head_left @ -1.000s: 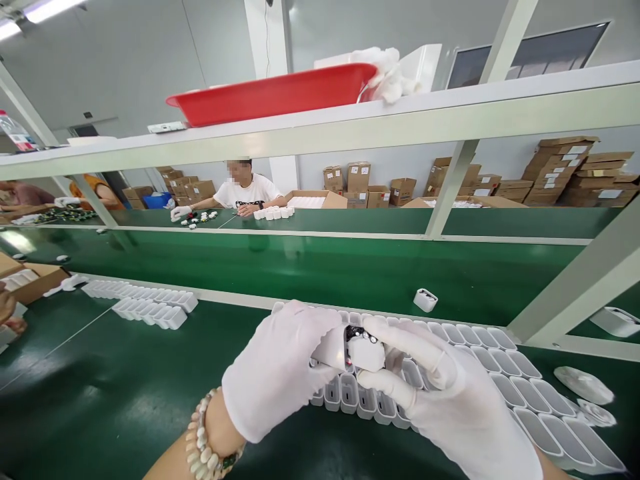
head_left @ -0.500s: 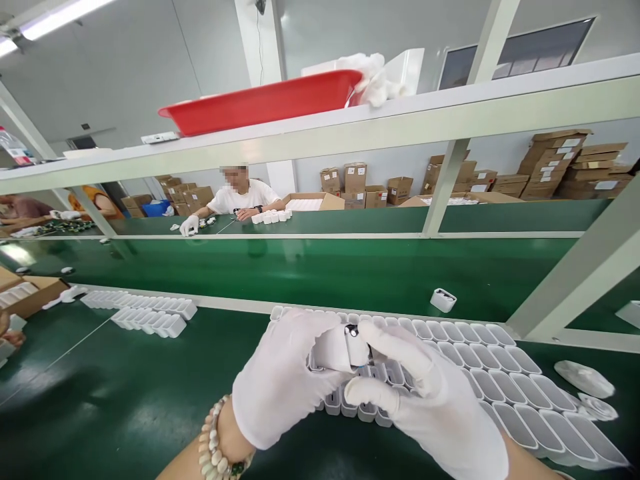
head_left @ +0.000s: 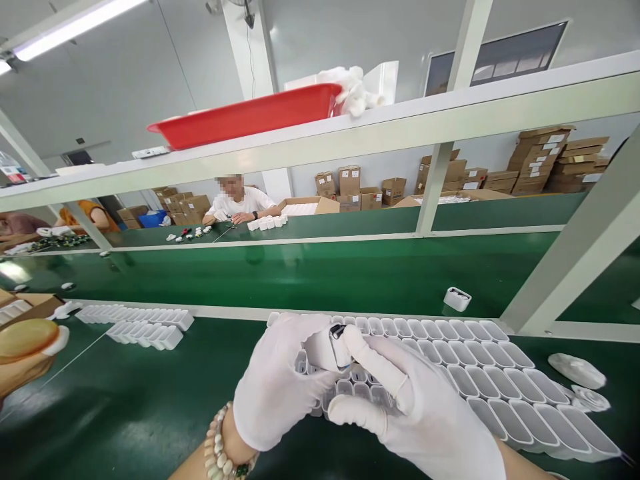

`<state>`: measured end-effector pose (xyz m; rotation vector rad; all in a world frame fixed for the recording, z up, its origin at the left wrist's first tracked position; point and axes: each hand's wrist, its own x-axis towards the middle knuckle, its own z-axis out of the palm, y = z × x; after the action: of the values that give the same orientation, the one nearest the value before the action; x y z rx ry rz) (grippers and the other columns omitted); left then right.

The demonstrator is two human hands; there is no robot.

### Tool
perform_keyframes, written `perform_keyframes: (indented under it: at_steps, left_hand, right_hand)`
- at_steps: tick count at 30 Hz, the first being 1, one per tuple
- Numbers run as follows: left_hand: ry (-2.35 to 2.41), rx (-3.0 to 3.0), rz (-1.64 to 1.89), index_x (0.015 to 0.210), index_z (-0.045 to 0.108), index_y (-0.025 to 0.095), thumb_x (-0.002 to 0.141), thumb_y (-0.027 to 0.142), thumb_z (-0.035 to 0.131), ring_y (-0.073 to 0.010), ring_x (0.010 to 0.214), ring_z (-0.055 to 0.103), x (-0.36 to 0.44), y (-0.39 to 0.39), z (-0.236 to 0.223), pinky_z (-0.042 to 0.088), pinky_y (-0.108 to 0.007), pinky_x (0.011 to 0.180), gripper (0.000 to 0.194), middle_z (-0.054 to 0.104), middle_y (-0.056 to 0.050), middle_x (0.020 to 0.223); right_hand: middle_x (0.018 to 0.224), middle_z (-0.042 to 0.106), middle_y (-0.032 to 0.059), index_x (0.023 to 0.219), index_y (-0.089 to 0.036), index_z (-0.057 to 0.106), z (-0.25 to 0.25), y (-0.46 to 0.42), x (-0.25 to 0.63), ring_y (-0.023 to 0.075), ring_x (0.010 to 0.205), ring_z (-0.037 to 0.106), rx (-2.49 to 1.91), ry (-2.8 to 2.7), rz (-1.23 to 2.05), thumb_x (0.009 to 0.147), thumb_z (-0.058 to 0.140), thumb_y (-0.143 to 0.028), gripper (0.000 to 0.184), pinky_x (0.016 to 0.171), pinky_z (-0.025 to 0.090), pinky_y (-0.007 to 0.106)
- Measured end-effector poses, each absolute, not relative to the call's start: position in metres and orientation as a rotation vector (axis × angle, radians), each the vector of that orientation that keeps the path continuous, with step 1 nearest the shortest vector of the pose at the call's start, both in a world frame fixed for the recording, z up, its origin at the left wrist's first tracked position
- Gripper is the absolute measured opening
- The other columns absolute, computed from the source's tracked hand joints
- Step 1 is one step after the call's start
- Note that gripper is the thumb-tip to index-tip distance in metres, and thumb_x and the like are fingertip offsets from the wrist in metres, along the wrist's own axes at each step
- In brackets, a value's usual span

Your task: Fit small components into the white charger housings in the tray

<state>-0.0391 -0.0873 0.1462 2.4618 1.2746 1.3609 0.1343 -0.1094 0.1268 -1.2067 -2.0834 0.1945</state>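
Note:
My left hand (head_left: 283,383), in a white glove, is closed around a small white plastic case (head_left: 320,351). A part with white and black pieces (head_left: 340,333) shows at the case's open end. My right hand (head_left: 425,407), also gloved, touches that end with its index fingertip. Its thumb stays apart below, leaving a gap. Beneath and to the right of both hands stand rows of white open-topped cases (head_left: 515,423). Some of those under my hands have dark bits inside; my hands partly hide them.
A single case (head_left: 457,299) rests on the green belt (head_left: 320,267) beyond. More cases (head_left: 150,333) stand in rows at left, near another person's hand (head_left: 30,350). A slanted post (head_left: 575,247) rises at right. Overhead, a shelf (head_left: 270,155) carries a red tray (head_left: 250,117).
My right index fingertip has moved onto the case's end, and the part there sits deeper. Another person's hand has come further into view at left. The view has shifted slightly.

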Motion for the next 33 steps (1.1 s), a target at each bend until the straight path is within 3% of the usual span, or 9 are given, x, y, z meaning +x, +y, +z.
perform_keyframes:
  at_steps: [8,17,21,26,30,33]
  left_hand:
    - [1.304,2.449,1.345,0.108,0.064,0.025,0.078,0.02,0.076,-0.0187,0.09,0.068,-0.043,-0.085,0.14,0.056,-0.032,0.084,0.033,0.071,0.0,0.099]
    - [1.261,2.488,1.341,0.107,0.065,0.024,0.08,0.014,0.07,-0.0198,0.09,0.068,-0.044,-0.085,0.139,0.058,-0.034,0.083,0.029,0.072,-0.003,0.098]
    - [1.28,2.404,1.348,0.109,0.065,0.024,0.081,0.02,0.071,-0.0211,0.091,0.068,-0.044,-0.082,0.139,0.058,-0.037,0.086,0.029,0.072,-0.004,0.099]
    - [1.156,2.1,1.302,0.105,0.067,0.024,0.075,0.036,0.081,-0.022,0.091,0.071,-0.039,-0.076,0.137,0.059,-0.034,0.081,0.035,0.074,-0.004,0.099]
    - [0.951,2.001,1.278,0.107,0.065,0.023,0.076,0.045,0.08,-0.0228,0.096,0.071,-0.037,-0.075,0.136,0.059,-0.035,0.086,0.041,0.073,-0.006,0.107]
    - [0.946,2.102,1.165,0.106,0.067,0.024,0.074,0.049,0.081,-0.0243,0.099,0.069,-0.038,-0.077,0.137,0.058,-0.037,0.088,0.043,0.072,-0.006,0.107]
  right_hand:
    - [0.081,0.063,-0.0026,0.093,-0.027,0.056,0.137,-0.109,0.134,0.0183,0.069,0.06,-1.28,-2.104,0.447,0.083,0.062,-0.03,0.012,0.061,0.05,0.032]
    - [0.07,0.052,-0.0054,0.082,-0.026,0.053,0.139,-0.106,0.132,0.0149,0.062,0.054,-1.278,-2.107,0.464,0.083,0.062,-0.03,0.01,0.054,0.044,0.027]
    - [0.079,0.062,-0.0022,0.091,-0.025,0.061,0.138,-0.103,0.132,0.0163,0.066,0.059,-1.219,-2.114,0.474,0.086,0.061,-0.032,0.008,0.058,0.048,0.029]
    - [0.103,0.071,0.0034,0.127,-0.031,0.063,0.132,-0.101,0.137,0.0224,0.085,0.067,-1.075,-2.016,0.585,0.088,0.06,-0.035,0.039,0.075,0.056,0.037]
    - [0.132,0.065,0.0067,0.149,-0.03,0.042,0.132,-0.101,0.14,0.0274,0.117,0.063,-1.134,-1.805,0.744,0.086,0.063,-0.045,0.067,0.098,0.052,0.046]
    - [0.146,0.053,0.0123,0.156,-0.024,0.025,0.134,-0.099,0.142,0.0322,0.13,0.053,-1.199,-1.797,0.833,0.084,0.065,-0.048,0.087,0.104,0.047,0.053]
